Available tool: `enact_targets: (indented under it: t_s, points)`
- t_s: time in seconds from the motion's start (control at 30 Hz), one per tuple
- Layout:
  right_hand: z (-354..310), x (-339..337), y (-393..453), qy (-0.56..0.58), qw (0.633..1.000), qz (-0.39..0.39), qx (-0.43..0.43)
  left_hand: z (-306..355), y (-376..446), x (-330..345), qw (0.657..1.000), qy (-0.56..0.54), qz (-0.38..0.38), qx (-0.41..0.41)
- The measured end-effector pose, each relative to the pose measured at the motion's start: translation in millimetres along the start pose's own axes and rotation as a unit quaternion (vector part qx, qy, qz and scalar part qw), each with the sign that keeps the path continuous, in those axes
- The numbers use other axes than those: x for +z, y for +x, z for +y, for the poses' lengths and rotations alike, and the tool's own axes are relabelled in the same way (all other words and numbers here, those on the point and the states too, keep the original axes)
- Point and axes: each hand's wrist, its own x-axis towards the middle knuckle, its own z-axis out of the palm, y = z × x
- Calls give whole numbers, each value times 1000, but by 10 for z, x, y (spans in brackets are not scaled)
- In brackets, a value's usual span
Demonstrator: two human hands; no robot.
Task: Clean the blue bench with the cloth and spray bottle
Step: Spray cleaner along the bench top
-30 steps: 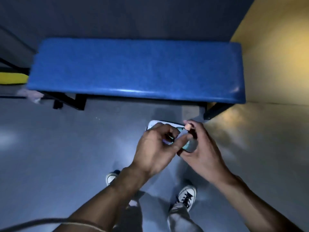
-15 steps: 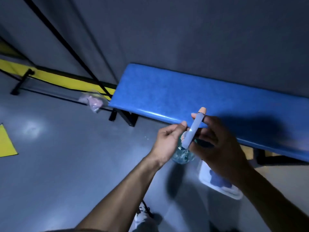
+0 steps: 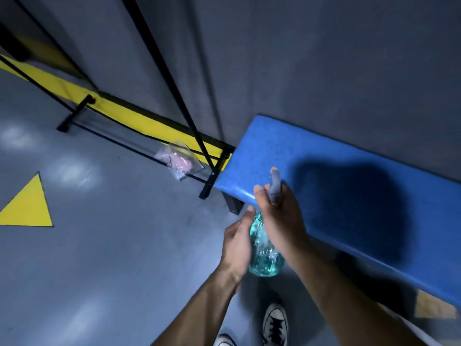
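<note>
Because my right hand (image 3: 279,221) has its fingers curled round the neck of the spray bottle (image 3: 265,248), just under the grey trigger head, the nozzle sticks up past my knuckles and points over the near edge of the bench (image 3: 349,196) — I judge that grip is there so a finger can pull the trigger, though I cannot tell whether one sits on it. My left hand (image 3: 237,243) lies along the clear teal body below, fingers fairly straight and pressed against its side, thumb tip up near the shoulder of the bottle; that looks like steadying, not carrying.

Just beyond my fingertips runs the front lip of the blue seat, its left end nearest the nozzle, with a dark shadow spread over the padding to the right of my hands. So the bottle is held above the floor, right beside the bench and not on it.

The cloth I cannot see anywhere. Farther left of my fingers, on the grey floor by the black frame, lies a crumpled clear bag (image 3: 178,161) — beyond it a yellow strip (image 3: 119,113) along the wall.
</note>
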Motion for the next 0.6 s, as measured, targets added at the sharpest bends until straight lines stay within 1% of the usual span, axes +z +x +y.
enact_targets:
  t_s: [0.1, 0.23, 0.3, 0.4, 0.43, 0.6]
  points:
    - [203, 242, 419, -50, 998, -6, 28, -76, 388, -39, 999, -17, 36, -29]
    - [440, 391, 737, -127, 990, -3, 68, -212, 750, 4, 995, -12, 77, -67]
    - [523, 419, 828, -154, 986, 5, 58, -264, 870, 35, 993, -14, 89, -82]
    - [599, 452, 875, -202, 979, -10, 0, -340, 968, 108, 991, -28, 99, -82]
    - [609, 462, 873, -212, 977, -11, -7, -364, 978, 120, 990, -29, 108, -81]
    - [654, 436, 930, -230, 973, -13, 22, -438, 1029, 185, 989, -16, 119, -81]
